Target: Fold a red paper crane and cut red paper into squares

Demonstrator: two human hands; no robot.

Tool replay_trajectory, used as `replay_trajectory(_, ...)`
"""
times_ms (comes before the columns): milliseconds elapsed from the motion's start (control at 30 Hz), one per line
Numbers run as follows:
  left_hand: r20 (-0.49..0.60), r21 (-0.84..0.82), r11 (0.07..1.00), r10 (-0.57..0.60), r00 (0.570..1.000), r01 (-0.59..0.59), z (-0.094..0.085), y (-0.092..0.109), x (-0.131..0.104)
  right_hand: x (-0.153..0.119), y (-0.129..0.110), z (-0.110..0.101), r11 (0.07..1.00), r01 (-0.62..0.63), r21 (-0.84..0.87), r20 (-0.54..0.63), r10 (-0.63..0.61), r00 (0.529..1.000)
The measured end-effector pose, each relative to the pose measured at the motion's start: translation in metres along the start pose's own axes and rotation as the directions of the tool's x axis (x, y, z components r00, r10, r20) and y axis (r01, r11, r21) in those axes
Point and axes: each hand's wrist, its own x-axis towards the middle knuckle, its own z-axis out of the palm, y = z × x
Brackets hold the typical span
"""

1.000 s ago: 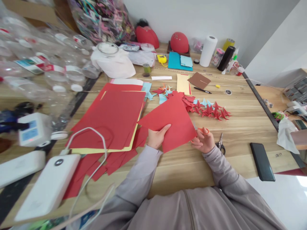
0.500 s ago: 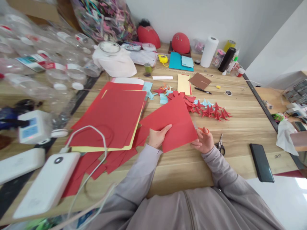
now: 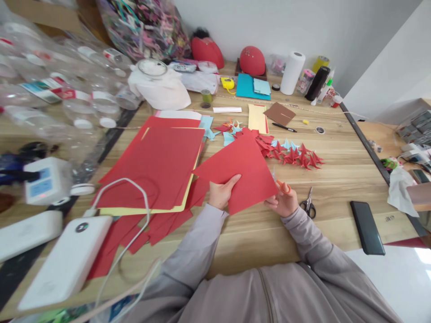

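Your left fingers (image 3: 233,180) pinch a red sheet (image 3: 244,165) above the tabletop (image 3: 249,242) | your right fingers (image 3: 273,202) hold orange-handled scissors (image 3: 286,187) at its right edge, blade contact unclear | no cut shows across the sheet yet | beyond, red folded shapes (image 3: 305,157) look finished | leftward, smaller red pieces (image 3: 170,225) look already cut; the paper stack (image 3: 161,161) above them lies flat, unfolded

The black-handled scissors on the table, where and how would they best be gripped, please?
I would take the black-handled scissors by their finger loops, coming from the near side: they lie flat, loops nearest, blades pointing away.
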Motion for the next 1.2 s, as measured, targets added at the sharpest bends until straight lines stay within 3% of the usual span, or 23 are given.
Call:
replay_trajectory(167, 0.046, 0.048, 0.999, -0.015, 0.999, 0.013, -0.002, -0.002, -0.001, 0.001, -0.004, 0.002, 0.997, -0.072, 0.0, 0.035, 0.072, 0.997)
replay_trajectory(667, -0.002, -0.039, 0.999, -0.015, 1.0, 0.015, 0.003, -0.004, -0.002, 0.001, 0.005, 0.013, 0.995, 0.074, -0.065, -0.143, -0.082, 0.986)
replay_trajectory(1000, 0.061, -0.052, 0.996, -0.067, 0.996, 0.071, 0.0, -0.007, -0.002, 0.001, 0.004, 0.007, 1.0, 0.014, -0.016, -0.009, -0.014, 1.0)
replay_trajectory(1200, 0.047, -0.066, 0.996, -0.054, 0.997, 0.057, 0.002, -0.006, -0.003, 0.002, 0.009, 0.012, 0.998, 0.068, 0.018, -0.026, -0.067, 0.997)
